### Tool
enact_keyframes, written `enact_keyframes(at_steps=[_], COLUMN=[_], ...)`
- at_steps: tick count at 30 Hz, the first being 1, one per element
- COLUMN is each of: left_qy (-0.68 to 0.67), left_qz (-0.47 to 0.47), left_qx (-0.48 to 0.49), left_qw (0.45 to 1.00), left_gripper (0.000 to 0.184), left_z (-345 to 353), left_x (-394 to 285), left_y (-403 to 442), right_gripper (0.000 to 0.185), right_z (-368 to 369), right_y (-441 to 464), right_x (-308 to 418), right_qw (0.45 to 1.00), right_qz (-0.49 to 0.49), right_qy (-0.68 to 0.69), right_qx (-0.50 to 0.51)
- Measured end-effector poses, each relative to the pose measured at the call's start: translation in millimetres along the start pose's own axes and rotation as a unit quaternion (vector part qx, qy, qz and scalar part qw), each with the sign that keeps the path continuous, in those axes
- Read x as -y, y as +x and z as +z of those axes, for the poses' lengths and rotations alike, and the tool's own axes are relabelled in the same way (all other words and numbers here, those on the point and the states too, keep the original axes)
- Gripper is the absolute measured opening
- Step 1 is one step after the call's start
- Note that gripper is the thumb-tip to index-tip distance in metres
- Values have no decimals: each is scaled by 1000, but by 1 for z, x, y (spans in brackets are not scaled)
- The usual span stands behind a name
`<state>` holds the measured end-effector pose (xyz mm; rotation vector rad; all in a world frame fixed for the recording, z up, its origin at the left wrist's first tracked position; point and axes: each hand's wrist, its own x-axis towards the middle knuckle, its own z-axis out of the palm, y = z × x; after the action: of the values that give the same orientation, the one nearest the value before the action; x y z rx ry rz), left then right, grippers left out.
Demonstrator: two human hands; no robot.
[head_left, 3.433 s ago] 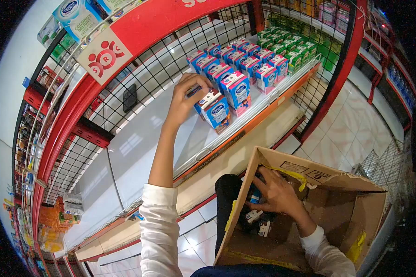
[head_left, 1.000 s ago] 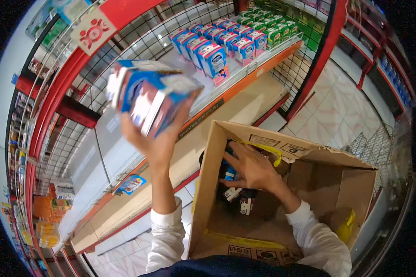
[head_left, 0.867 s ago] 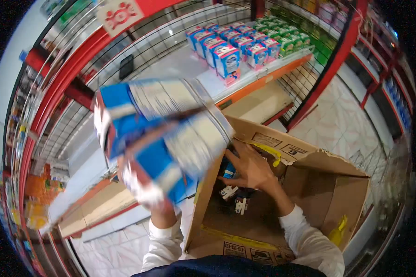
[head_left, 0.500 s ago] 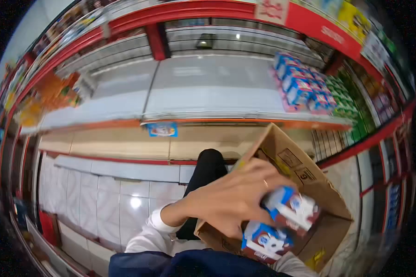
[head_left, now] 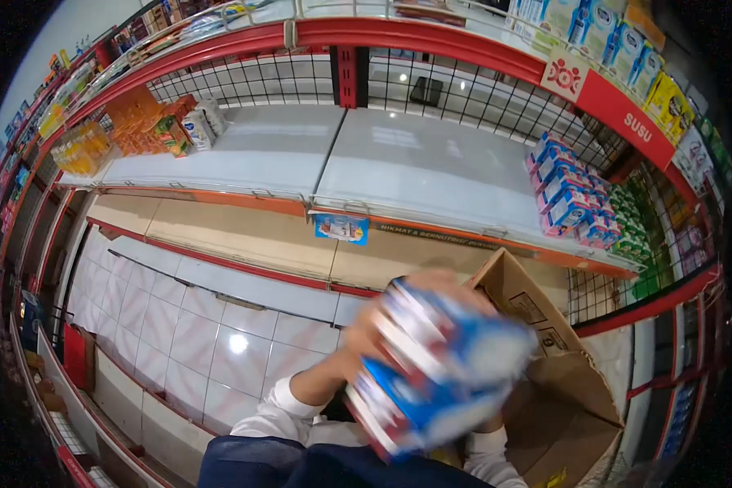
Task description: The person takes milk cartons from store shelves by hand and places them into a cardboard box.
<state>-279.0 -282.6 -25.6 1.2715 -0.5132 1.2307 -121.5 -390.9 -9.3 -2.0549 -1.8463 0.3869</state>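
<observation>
Blue, white and brown milk cartons (head_left: pixel 439 374), blurred by motion, are held up together in front of my body. My left hand (head_left: pixel 362 329) is closed round their left side. The right sleeve (head_left: pixel 492 455) comes up from below, and my right hand is mostly hidden behind the cartons, its fingers not clearly visible. Just right of the cartons stands an open cardboard box (head_left: pixel 577 398), partly covered by them.
In front is a white shelf (head_left: pixel 431 163) with a red frame. Pink-and-blue cartons (head_left: pixel 573 195) and green cartons (head_left: pixel 629 228) stand at its right end. Juice bottles (head_left: pixel 81 150) and orange packs (head_left: pixel 138 122) are at the left. Tiled floor (head_left: pixel 195 342) lies below.
The milk cartons have come up and left, out of the box, with my left hand on them. The view has shifted, so the shelf sits further right and tilted.
</observation>
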Motion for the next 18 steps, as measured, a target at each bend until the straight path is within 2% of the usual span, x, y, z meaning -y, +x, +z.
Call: enact_keyframes(at_steps=[1,2,3,4,5,6,7,8,9,10,12,13,14,16,17,18], left_qy=[57,61,490,816,663,574,410,373,505,504,638,605,605,548,587,583], left_qz=[0,7,-62,-121,34,-17,-93,-199,-177,-166,-159,-233,-235,-322,-297,-300], left_qx=[111,112,33,-55,-177,-187,-263,-246,-164,-133,17,19,24,30,103,103], left_qw=[992,992,869,563,726,797,868,872,829,837,753,761,761,771,746,748], left_gripper=[26,26,45,67,78,84,76,69,64,61,66,70,70,53,55,55], left_z=[-111,-126,-123,-121,-124,-136,-139,-130,-154,-163,-189,-209,-206,-201,-207,-212], left_x=[49,16,-28,-54,-58,-69,-72,-85,-85,-83,-77,-71,-67,-56,-49,-45], left_y=[-59,-38,-6,17,25,48,69,99,108,117,130,128,130,129,127,122], right_gripper=[77,78,88,90,90,91,91,91,92,92,96,96,96,96,96,96], right_z=[1,-1,-5,-7,-4,-1,-1,-3,-2,-1,1,3,4,4,4,3], right_y=[2,5,8,8,7,4,4,2,0,-2,-3,-3,-4,-3,-3,-3], right_x=[-6,-11,-4,0,-5,-10,-13,-15,-16,-16,-16,-18,-20,-21,-21,-22], right_qw=[1000,1000,997,997,999,1000,1000,999,998,999,999,1000,999,999,999,998], right_qz=[-3,-6,-12,12,2,-6,-5,-16,-26,-23,0,3,-13,-26,-33,-39], right_qy=[1,2,-70,-70,-48,-24,-19,-37,-53,-45,-32,-27,-27,-28,-28,-29], right_qx=[7,14,4,9,-6,-19,-20,-10,0,-1,-13,-15,-23,-30,-31,-31])
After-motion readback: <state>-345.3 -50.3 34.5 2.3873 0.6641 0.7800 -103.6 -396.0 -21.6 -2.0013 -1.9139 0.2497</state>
